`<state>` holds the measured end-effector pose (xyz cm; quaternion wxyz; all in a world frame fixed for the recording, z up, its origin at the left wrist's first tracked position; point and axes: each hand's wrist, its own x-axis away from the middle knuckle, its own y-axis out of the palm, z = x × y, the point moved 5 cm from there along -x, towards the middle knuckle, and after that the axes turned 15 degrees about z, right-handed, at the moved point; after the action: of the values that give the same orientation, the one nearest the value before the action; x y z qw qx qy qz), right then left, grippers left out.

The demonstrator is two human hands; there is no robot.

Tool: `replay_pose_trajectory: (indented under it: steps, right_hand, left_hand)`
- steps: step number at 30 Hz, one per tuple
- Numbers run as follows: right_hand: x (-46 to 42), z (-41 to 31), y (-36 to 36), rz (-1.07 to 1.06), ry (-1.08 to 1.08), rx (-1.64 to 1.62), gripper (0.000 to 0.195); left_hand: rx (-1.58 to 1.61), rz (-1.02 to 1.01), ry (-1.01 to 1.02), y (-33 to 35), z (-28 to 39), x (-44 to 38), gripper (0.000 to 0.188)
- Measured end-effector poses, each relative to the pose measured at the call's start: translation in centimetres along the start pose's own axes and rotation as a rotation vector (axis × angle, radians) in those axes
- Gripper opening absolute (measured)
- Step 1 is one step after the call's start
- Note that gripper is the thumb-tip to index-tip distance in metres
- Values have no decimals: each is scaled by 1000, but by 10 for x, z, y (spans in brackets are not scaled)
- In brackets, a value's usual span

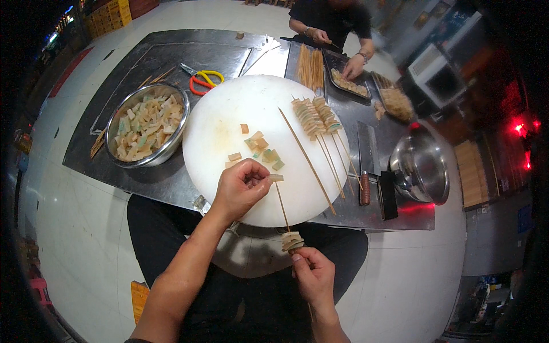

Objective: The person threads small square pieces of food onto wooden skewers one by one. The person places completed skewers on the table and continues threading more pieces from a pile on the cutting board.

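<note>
My right hand [315, 272] grips a bamboo skewer [282, 206] just below a short stack of threaded food pieces [292, 241]. Between the thumb and fingers of my left hand [244, 184] is one flat food piece [276, 177], at the skewer's upper tip. Beyond my left hand, several loose pale and greenish pieces [259, 145] lie on a round white cutting board [223, 103]. Filled skewers [315, 118] rest side by side on the board's right part, with a bare skewer [306, 160] to their left.
Left of the board stands a steel bowl [185, 124] of cut pieces. Scissors [203, 81] lie behind it. To the right are a cleaver [366, 150], a black block [387, 197] and another steel bowl [418, 163]. Across the table, a person handles food at a tray [358, 97] beside bundled skewers [309, 66].
</note>
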<state>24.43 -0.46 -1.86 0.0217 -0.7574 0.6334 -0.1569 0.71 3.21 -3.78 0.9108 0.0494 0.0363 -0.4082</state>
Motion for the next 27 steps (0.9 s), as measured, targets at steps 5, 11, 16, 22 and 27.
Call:
replay_pose_trajectory:
  steps: [5,11,16,22,27]
  right_hand:
    - [0,2,0,2,-5,-36,12]
    - [1,1,0,1,-1,-16,12]
    - [0,-1,0,2,-2,-2,12]
    - [0,-1,0,5,5,-3,13]
    - [0,2,-3,18,1,26,14]
  left_hand:
    - [3,-20,-19,-1,-1,0,11]
    - [-3,-20,-15,-1,-2,0,11]
    - [1,-19,-33,-1,-2,-1,12]
    - [-15,-16,-4,0,1,0,11]
    - [-26,-84,6,4,7,1,8]
